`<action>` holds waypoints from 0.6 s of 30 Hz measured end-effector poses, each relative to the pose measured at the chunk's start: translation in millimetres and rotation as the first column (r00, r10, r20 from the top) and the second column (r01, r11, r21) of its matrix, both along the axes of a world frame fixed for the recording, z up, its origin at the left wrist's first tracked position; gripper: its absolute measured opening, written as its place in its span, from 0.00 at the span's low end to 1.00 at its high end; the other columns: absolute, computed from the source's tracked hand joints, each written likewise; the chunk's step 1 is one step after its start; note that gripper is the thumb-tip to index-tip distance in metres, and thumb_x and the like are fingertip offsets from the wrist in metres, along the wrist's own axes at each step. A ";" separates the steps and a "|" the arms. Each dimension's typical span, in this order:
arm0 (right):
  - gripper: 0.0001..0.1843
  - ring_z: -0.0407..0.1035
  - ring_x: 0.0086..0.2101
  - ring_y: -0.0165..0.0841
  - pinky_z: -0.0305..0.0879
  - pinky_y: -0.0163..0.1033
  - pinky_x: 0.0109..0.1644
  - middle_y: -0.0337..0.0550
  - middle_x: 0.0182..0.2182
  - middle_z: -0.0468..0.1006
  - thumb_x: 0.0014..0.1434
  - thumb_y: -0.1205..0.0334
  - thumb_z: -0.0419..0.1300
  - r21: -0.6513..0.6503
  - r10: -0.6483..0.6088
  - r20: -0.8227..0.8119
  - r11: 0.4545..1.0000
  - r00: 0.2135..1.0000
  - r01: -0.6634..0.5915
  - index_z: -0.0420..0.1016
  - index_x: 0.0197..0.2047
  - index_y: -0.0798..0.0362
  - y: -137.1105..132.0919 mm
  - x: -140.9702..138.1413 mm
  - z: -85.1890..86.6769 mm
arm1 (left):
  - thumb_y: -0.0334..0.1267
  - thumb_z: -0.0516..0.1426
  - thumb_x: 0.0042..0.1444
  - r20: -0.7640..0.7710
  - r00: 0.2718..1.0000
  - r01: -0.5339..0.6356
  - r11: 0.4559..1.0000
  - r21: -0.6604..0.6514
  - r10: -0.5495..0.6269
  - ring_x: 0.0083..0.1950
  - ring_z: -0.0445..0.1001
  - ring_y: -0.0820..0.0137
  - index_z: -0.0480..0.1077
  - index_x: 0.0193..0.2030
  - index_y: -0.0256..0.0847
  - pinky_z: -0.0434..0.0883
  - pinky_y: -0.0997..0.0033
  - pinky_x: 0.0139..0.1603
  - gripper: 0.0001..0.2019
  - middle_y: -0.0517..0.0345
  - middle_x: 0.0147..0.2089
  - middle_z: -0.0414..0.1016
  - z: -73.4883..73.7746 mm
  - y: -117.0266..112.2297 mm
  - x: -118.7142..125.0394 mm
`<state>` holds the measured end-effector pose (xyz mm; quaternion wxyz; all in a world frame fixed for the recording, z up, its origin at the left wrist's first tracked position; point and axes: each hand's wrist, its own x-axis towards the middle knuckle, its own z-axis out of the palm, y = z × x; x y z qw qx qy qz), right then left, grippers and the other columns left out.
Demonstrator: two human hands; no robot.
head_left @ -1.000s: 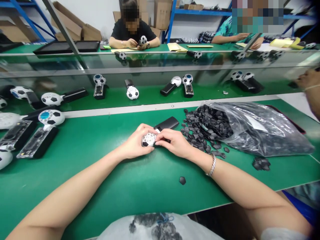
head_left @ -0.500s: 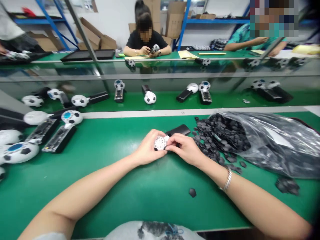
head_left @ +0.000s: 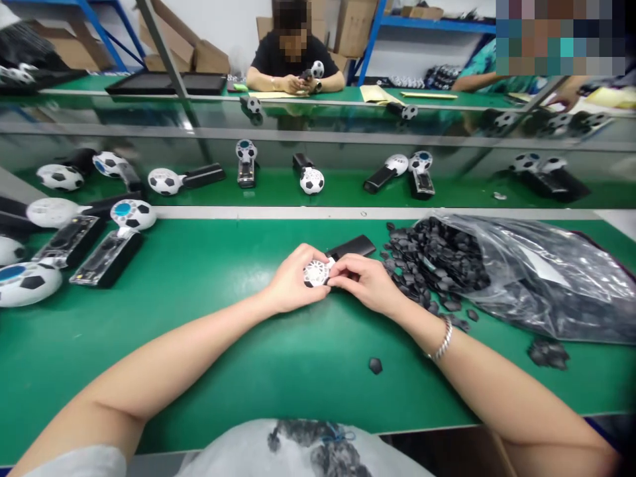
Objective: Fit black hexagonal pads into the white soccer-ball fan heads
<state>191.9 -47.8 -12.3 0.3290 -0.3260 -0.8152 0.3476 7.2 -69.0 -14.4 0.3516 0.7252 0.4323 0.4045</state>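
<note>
At near left lie two clear-handled football-headed units (head_left: 105,260); mid-table, the left hand (head_left: 294,283) grips one black-handled football-headed device (head_left: 317,272); the right hand (head_left: 366,281) pinches at its edge, on what I cannot tell; then one loose black pentagon (head_left: 375,365), one plastic bag (head_left: 541,291).

The soccer-patterned ball (head_left: 317,273) in the left hand (head_left: 292,281) has turned: pale openwork now fills most of its visible side, with black along the lower edge. The view has swung left, bringing in more balls (head_left: 18,75) at upper left. Opposite, a co-worker's hands (head_left: 292,84) have drawn closer together.
</note>
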 end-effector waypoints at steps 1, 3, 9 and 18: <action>0.02 0.65 0.28 0.27 0.60 0.32 0.32 0.38 0.28 0.71 0.55 0.66 0.62 -0.006 -0.002 -0.003 1.000 1.000 0.002 0.73 0.31 0.54 0.4 -0.4 -0.1 | 0.28 0.62 0.41 0.001 1.000 0.005 1.000 -0.005 -0.005 0.45 0.66 0.65 0.66 0.40 0.39 0.64 0.66 0.48 0.17 0.57 0.42 0.65 0.2 0.0 -0.4; 0.02 0.65 0.27 0.27 0.60 0.31 0.32 0.38 0.28 0.71 0.55 0.66 0.62 -0.012 -0.001 -0.009 1.000 1.000 0.001 0.73 0.31 0.54 1.2 -0.8 -0.3 | 0.29 0.62 0.41 -0.002 1.000 0.006 1.000 -0.011 -0.006 0.45 0.66 0.65 0.66 0.40 0.39 0.64 0.66 0.48 0.17 0.56 0.42 0.65 0.5 -0.2 -1.2; 0.03 0.64 0.27 0.26 0.60 0.31 0.32 0.37 0.27 0.70 0.54 0.66 0.63 -0.002 -0.003 -0.011 1.000 1.000 0.003 0.72 0.30 0.54 1.4 -0.8 1.3 | 0.30 0.61 0.40 -0.011 1.000 -0.024 1.000 0.006 0.024 0.45 0.66 0.65 0.65 0.39 0.39 0.65 0.66 0.48 0.17 0.56 0.42 0.64 -1.4 -0.4 0.4; 0.07 0.64 0.27 0.27 0.60 0.32 0.32 0.37 0.26 0.71 0.56 0.61 0.62 0.017 -0.044 0.118 0.999 0.992 0.043 0.71 0.29 0.54 0.9 -1.3 7.5 | 0.29 0.57 0.40 -0.020 1.000 -0.003 0.997 0.073 0.005 0.46 0.64 0.63 0.65 0.39 0.38 0.63 0.63 0.49 0.16 0.55 0.42 0.65 -3.7 -2.0 3.2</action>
